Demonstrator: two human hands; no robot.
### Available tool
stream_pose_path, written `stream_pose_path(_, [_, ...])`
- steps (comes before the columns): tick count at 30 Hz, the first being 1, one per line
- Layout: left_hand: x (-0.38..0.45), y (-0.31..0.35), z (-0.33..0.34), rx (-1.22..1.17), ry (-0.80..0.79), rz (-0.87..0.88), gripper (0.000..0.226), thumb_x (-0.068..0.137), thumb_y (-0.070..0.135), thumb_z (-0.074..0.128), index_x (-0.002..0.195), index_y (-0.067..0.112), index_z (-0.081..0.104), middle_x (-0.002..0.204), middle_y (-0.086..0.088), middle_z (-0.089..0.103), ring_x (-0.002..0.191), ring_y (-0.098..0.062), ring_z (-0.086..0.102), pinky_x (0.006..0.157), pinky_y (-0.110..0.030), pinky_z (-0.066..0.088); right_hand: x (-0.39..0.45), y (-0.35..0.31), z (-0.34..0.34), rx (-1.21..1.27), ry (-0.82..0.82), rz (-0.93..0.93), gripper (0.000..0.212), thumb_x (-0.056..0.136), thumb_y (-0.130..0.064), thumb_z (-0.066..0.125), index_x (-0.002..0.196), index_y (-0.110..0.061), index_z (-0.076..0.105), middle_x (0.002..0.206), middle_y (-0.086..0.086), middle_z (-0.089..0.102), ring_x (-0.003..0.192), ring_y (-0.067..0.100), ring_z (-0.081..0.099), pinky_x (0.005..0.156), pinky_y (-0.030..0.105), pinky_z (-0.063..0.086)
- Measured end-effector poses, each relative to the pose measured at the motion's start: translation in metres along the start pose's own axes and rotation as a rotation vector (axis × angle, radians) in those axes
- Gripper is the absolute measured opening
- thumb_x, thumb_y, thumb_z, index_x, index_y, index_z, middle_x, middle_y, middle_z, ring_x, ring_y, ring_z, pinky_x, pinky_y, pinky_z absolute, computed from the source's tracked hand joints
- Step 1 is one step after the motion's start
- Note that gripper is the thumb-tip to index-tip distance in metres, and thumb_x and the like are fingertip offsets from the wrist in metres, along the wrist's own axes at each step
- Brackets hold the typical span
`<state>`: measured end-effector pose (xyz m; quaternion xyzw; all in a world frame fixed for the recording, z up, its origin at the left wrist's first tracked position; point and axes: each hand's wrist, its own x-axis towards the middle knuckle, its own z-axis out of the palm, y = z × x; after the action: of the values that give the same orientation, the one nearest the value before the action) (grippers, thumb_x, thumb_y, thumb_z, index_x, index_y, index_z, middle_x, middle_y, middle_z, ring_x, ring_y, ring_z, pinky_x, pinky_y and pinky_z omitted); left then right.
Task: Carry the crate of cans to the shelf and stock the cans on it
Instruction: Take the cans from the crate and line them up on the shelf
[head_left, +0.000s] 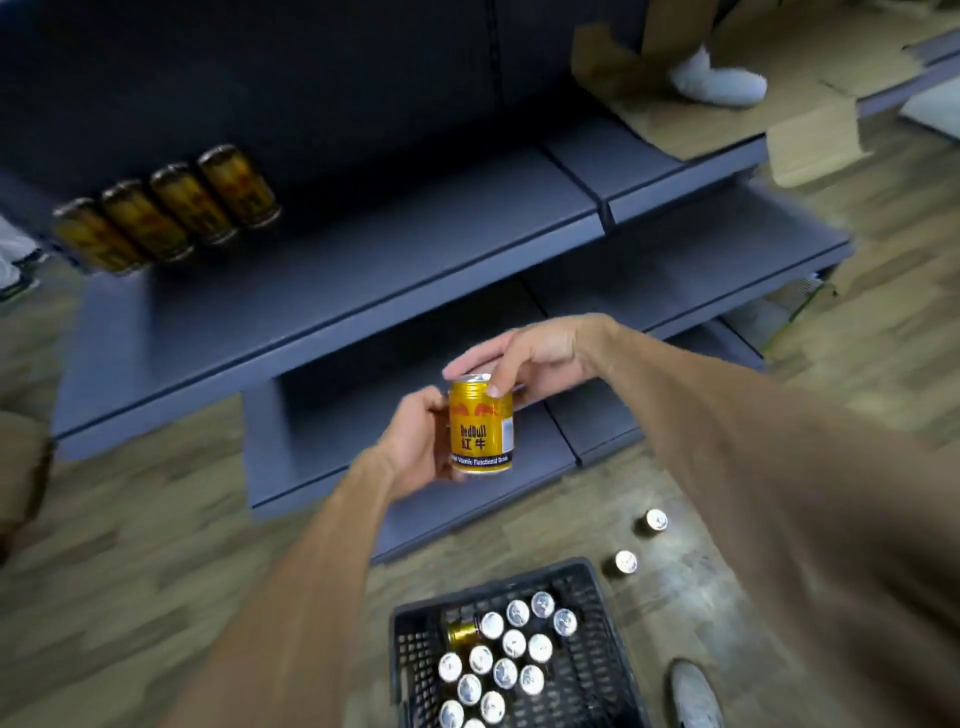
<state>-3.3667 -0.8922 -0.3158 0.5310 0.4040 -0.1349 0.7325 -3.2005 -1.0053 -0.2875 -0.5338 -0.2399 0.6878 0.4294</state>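
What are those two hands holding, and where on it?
One gold can, upright. The left hand wraps its side from the left; the right hand pinches its top rim with thumb and fingers.

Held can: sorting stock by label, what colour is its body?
Gold-yellow can with red emblem and a dark band at the bottom, held by both hands; head view.

held can: yellow, upright, up in the air before the shelf
crate: black, on the floor, many cans standing inside
shelf cans: four, in a row
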Motion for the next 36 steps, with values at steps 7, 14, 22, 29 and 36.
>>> stream_pose_path(7, [-0.061,0.080,-0.027,-0.267,0.440,0.405,0.054,0.101,0.050,0.021,0.072,0.022,0.058,0.062,0.002,0.064,0.053,-0.013,0.060,0.051,-0.018,0.042,0.011,-0.104,0.085,0.195,0.203,-0.354,0.052,0.088,0.007,0.053,0.138,-0.008,0.052,0.126,0.015,0.057,0.115,0.029,0.056,0.102,0.040,0.048])
stream_pose_path(14, [-0.066,0.125,-0.062,-0.269,0.718,0.612,0.042,0.097,0.054,0.028,0.075,0.031,0.055,0.089,0.000,0.063,0.097,-0.023,0.063,0.096,-0.045,0.049,0.068,-0.123,0.126,0.268,0.562,-0.556,0.038,0.091,-0.041,0.060,0.119,-0.015,0.065,0.110,0.009,0.072,0.100,0.025,0.069,0.090,0.043,0.057])
stream_pose_path(22, [-0.032,0.133,-0.127,0.220,0.378,0.690,0.038,0.075,0.011,0.062,0.112,0.017,0.065,0.103,-0.005,0.071,0.103,-0.022,0.066,0.099,-0.041,0.050,0.110,-0.134,0.097,0.183,0.655,-0.537,0.041,0.102,-0.020,0.045,0.143,-0.021,0.051,0.129,0.009,0.063,0.116,0.026,0.062,0.103,0.048,0.049])
stream_pose_path(29, [0.000,0.144,-0.151,0.297,0.424,0.690,0.060,0.079,0.013,0.078,0.134,0.012,0.056,0.116,-0.003,0.070,0.107,-0.016,0.066,0.103,-0.038,0.048,0.129,-0.170,0.068,-0.129,0.794,-0.597,0.032,0.090,-0.039,0.068,0.113,-0.017,0.072,0.108,-0.001,0.070,0.101,0.013,0.062,0.082,0.032,0.049])
stream_pose_path(36, [0.020,0.160,-0.160,0.096,0.506,0.672,0.038,0.088,0.007,0.068,0.126,0.008,0.062,0.113,-0.005,0.071,0.109,-0.018,0.065,0.106,-0.037,0.044,0.165,-0.199,0.055,-0.166,0.732,-0.649,0.040,0.078,-0.042,0.080,0.111,-0.019,0.072,0.104,-0.004,0.074,0.090,0.007,0.067,0.064,0.020,0.048])
